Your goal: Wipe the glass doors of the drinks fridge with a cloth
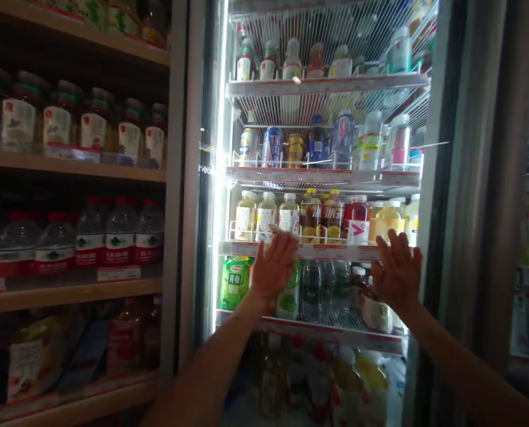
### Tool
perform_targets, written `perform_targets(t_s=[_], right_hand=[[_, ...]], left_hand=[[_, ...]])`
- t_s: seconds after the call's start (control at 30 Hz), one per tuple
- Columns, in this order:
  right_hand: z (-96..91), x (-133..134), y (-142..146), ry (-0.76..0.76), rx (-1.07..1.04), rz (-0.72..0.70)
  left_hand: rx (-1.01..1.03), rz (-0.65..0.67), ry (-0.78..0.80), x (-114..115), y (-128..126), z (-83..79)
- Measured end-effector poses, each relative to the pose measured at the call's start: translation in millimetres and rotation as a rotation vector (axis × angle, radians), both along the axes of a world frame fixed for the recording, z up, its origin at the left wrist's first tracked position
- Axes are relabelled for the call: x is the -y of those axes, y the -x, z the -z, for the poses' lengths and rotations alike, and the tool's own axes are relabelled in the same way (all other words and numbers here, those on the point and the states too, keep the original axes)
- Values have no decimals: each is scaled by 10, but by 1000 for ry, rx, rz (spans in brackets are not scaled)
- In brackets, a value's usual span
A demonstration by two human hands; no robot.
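We're facing a brightly lit drinks cooler [349,252], and both bare hands are hanging before its shelves. The left hand [274,265] is standing flat, fingers stretched and slightly apart; a blurred pale patch is showing at its fingertips, and we're not managing to tell whether it's something held. The right hand [397,267] is showing wide-spread fingers and gripping nothing. Reflections are glinting above the hands, but we're not able to tell whether either palm is touching glass.

Just above the left hand, white-capped bottles [267,214] are lining the shelf; just above the right, a pale yellow drink [389,217] is glowing. Between the hands, clear bottles [322,290] are standing on the next shelf down, and a green bottle [234,283] is sitting just left of the left hand.

Farther left, a white light strip [221,166] is blazing, and past it wooden shelves [77,295] are running off into dimness, carrying red-capped bottles [121,232] and, higher, dark-lidded jars [96,124]. Right of the right hand, a metal frame [482,196] is closing off the cooler.
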State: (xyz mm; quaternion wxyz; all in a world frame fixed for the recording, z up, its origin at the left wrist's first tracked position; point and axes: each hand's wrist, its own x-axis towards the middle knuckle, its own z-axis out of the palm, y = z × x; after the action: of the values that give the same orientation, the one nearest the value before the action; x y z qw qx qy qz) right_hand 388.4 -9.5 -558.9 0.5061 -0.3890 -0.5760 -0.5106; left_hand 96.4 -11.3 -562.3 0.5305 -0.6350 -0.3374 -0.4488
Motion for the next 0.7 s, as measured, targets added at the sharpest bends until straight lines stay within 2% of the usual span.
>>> perform_targets(t_s=[0.07,0.13,0.2,0.23,0.37,0.43,0.5,0.63,0.7], right_hand=[[11,3,90,29,-68,-4],[19,3,178,39,-138,2],[26,-3,229,23,-150,12],[28,-8,237,20,-145,16],[34,-15,204,-1,-109,28],[34,-9,189,-2,-100,28],[33,0,193,-2,-100,26],[31,12,232,16,-125,43],[30,17,252,38,-153,34]], left_hand=[[182,-36,-16,-13,357,14],[344,-47,-28,-17,475,35],[376,-37,-16,-15,317,49],[322,-24,-1,-13,160,50],[-101,43,27,-3,-473,18],[-161,52,27,-6,-488,6],[-67,36,30,-18,-220,10],[327,-30,11,-54,628,13],[497,-37,15,-69,816,-13]])
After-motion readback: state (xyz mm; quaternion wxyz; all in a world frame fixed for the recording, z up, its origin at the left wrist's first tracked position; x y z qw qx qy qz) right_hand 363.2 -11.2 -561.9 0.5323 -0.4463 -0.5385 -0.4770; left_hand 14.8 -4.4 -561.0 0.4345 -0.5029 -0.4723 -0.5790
